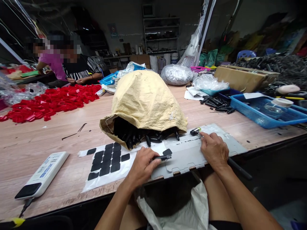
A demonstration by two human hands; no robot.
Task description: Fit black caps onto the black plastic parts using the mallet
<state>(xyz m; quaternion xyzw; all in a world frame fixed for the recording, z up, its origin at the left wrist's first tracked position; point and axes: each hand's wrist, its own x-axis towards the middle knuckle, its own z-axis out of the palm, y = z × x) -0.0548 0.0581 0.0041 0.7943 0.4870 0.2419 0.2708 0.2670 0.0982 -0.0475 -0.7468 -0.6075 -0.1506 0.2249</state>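
Note:
My left hand [144, 164] is closed on a small black plastic part [165, 157], whose slotted end sticks out to the right over the grey board. My right hand [214, 148] grips a small hammer [240, 168]; its black and yellow-green head [195, 131] shows beyond the fingers, and the dark handle runs out behind the palm. Under both hands lies a flat grey board [185, 159] at the table's front edge. Just behind it, a yellow woven sack [146, 95] lies on its side, with black tubular parts [148, 140] at its open mouth.
White sheets with black square stickers [111, 159] lie left of the board, beside a white power bank [42, 175]. Red parts [55, 99] are heaped at the far left, near two people. A blue tray [263, 111] stands right. A pale sack [177, 207] hangs open between my knees.

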